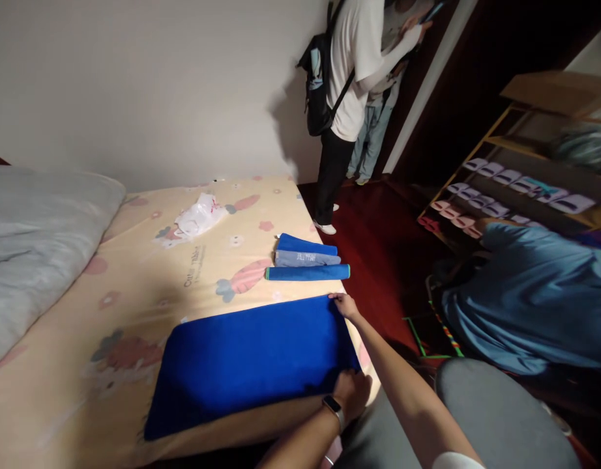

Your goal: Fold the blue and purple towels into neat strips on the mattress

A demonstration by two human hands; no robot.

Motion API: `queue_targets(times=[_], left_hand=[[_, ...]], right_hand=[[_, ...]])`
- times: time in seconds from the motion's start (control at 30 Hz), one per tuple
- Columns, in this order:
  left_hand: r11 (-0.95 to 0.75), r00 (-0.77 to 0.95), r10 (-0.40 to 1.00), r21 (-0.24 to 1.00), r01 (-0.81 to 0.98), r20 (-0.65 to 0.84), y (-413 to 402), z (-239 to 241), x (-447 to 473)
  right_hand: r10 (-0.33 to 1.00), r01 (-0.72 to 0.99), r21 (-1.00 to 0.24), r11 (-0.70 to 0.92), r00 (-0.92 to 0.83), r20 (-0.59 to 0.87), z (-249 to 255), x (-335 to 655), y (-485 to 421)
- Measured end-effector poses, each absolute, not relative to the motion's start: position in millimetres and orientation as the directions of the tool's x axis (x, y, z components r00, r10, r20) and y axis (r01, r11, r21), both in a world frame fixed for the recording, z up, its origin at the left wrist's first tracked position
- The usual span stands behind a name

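A bright blue towel (251,361) lies spread flat on the bed, near its front edge. At the towel's far right corner, my right hand (344,305) is closed, pinching the edge between thumb and fingers. My left hand (352,392), with a watch (333,407) on the wrist, is closed at the near right corner; its fingertips are partly hidden, and it appears to grip the cloth there. Just beyond the towel lie a narrow rolled blue towel (307,272) with green ends and a folded blue and grey-blue cloth (305,251) with pale lettering.
The bed (242,238) has a patterned yellow sheet, a white plastic bag (200,215) and a grey quilt (41,228). A grey round seat (500,413) stands at lower right. Beyond are a crouching person (530,293), a slipper rack (500,140) and two standing people (352,71).
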State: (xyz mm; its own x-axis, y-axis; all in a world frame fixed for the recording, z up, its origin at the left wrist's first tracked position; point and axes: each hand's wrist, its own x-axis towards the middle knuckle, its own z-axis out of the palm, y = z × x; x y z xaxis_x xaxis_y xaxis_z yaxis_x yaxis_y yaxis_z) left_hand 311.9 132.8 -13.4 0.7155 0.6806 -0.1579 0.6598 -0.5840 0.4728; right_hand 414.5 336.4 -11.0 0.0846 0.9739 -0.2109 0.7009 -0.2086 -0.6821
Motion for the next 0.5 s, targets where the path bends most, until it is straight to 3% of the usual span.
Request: queue_targets(times=[0.2, 0.33, 0.5], left_hand=[[-0.392, 0.533, 0.844, 0.611, 0.688, -0.059, 112.7, 24.8, 255.6], [-0.064, 0.139, 0.99, 0.783, 0.619, -0.029, 94.7, 51.6, 162.5], [0.284, -0.287, 0.946, 0.816, 0.503, -0.152, 57.9, 37.3, 25.3]], right_hand=[[0.981, 0.748, -0.663, -0.029, -0.107, -0.163, 23.2, 394.1, 350.1], [0.916, 0.708, -0.669, 0.226, -0.388, -0.101, 57.9, 331.9, 369.4], [0.741, 0.585, -0.634, 0.505, -0.671, -0.03, 80.0, 185.5, 378.5]])
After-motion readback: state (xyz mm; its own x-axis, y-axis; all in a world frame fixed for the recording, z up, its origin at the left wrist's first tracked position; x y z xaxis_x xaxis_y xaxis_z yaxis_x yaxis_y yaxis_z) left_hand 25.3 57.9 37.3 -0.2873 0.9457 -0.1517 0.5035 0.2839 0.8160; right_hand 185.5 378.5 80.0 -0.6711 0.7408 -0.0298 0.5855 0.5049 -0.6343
